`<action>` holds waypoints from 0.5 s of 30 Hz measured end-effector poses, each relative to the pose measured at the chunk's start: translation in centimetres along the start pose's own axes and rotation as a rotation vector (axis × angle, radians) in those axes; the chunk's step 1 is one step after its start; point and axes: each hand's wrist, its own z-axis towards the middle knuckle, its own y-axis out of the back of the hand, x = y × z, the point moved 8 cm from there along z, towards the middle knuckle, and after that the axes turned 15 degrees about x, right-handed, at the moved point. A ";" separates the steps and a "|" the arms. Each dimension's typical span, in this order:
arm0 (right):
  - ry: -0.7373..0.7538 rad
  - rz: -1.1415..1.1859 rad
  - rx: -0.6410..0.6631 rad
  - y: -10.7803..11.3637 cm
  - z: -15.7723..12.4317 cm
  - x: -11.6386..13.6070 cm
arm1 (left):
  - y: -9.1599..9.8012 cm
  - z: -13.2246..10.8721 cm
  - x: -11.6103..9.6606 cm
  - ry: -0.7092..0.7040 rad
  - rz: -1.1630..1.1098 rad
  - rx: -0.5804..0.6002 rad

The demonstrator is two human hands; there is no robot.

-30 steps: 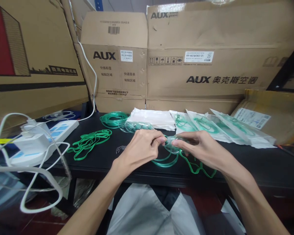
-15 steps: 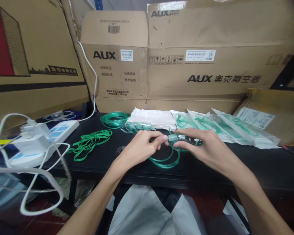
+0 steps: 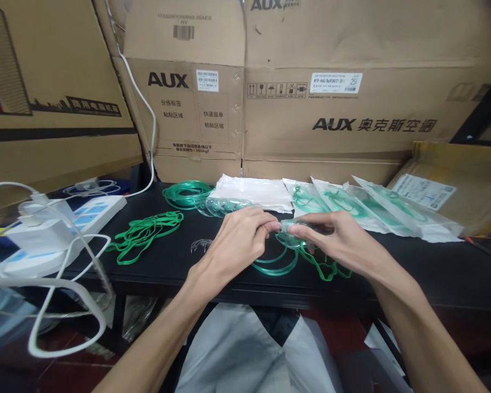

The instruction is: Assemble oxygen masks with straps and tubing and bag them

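Above the black table [image 3: 413, 267], my left hand [image 3: 239, 240] and right hand [image 3: 335, 240] met fingertip to fingertip, both pinching a clear plastic oxygen mask [image 3: 288, 236] with green tubing [image 3: 276, 265] trailing below.

On the counter [image 3: 433, 267] we find bands [image 3: 145, 234] left, tubing [image 3: 186, 194] behind them, pouches [image 3: 372, 210] right, and boxes [image 3: 331, 109] behind all.

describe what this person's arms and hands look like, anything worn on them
Both forearms are bare up to the bottom edge of the picture: no sleeves, gloves, watch or bands show. The left hand and right hand carry no rings that can be seen. Fingers are slender, with short, unpainted nails.
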 end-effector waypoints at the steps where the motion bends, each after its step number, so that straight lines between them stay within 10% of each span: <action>1: 0.000 0.043 0.015 -0.2 0.2 -0.3 | -0.1 0.0 -0.1 -0.009 0.030 -0.006; 15: 0.104 -0.138 0.046 -0.3 1.1 -0.7 | 0.1 -2.6 2.7 0.084 -0.063 0.344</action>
